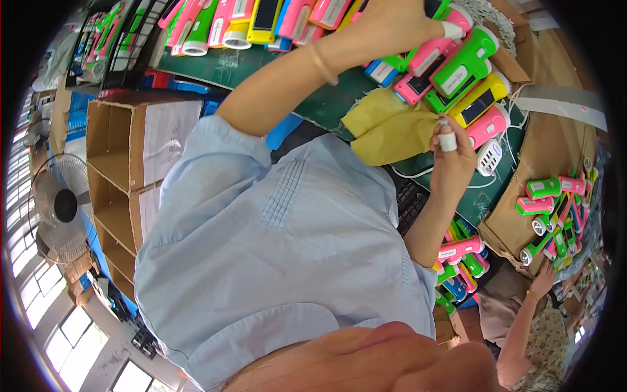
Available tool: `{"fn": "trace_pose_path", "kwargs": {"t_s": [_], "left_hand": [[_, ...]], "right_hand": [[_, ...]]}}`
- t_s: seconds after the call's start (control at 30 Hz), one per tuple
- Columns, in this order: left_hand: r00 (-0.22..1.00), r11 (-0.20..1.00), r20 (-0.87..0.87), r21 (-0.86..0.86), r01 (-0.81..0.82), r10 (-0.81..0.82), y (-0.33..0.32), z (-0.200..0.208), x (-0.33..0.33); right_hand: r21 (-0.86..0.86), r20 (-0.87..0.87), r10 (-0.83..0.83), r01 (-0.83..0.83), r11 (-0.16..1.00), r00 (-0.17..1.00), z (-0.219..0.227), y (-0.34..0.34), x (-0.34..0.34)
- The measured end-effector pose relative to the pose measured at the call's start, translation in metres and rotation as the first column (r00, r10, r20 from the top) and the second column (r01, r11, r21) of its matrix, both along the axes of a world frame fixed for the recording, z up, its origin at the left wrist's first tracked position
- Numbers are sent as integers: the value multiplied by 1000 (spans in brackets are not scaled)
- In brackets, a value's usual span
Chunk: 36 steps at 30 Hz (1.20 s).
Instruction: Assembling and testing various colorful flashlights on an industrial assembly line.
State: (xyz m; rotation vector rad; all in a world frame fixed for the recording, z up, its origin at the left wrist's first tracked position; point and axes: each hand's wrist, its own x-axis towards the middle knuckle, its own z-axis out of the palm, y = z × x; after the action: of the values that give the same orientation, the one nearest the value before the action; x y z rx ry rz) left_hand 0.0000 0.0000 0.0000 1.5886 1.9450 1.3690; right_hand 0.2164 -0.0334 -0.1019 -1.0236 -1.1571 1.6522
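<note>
My left hand (398, 26) reaches across the table to a row of flashlights. Its white-taped thumb lies against a pink flashlight (426, 57); the other fingers are hidden or cut off by the view's upper edge, so their grip does not show. My right hand (452, 160), with white tape round one finger, is closed in a pinch at the end of a crumpled yellow cloth (385, 127). Close by lie a green flashlight (465, 62), a yellow flashlight (482, 99) with a dark panel, and another pink flashlight (488, 126).
A white multi-port charger (488, 157) with cables sits beside my right hand. More flashlights (300, 19) line the green table (222, 70). Cardboard compartments (114, 170) and a fan (65, 206) stand at left. Another person's hand (543, 281) works at flashlights on the right.
</note>
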Motion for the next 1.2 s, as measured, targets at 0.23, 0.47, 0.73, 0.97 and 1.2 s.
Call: {"fn": "trace_pose_path", "kwargs": {"t_s": [0.23,0.47,0.73,0.97,1.2], "left_hand": [[569,914,813,-130,384,-123,9,-5,-18],[163,877,932,231,420,-323,-14,-55,1],[387,901,821,326,286,-420,-33,-51,0],[-587,776,705,600,195,-397,-35,-57,1],[235,734,695,634,244,-679,-43,-65,17]], "right_hand": [[107,-37,16,-12,994,999,18,23,-28],[871,465,-468,-292,396,752,54,26,-64],[478,329,542,-631,611,773,75,10,-42],[856,518,114,-514,-65,848,56,-30,-43],[801,442,-354,-185,570,824,48,-22,-80]]}}
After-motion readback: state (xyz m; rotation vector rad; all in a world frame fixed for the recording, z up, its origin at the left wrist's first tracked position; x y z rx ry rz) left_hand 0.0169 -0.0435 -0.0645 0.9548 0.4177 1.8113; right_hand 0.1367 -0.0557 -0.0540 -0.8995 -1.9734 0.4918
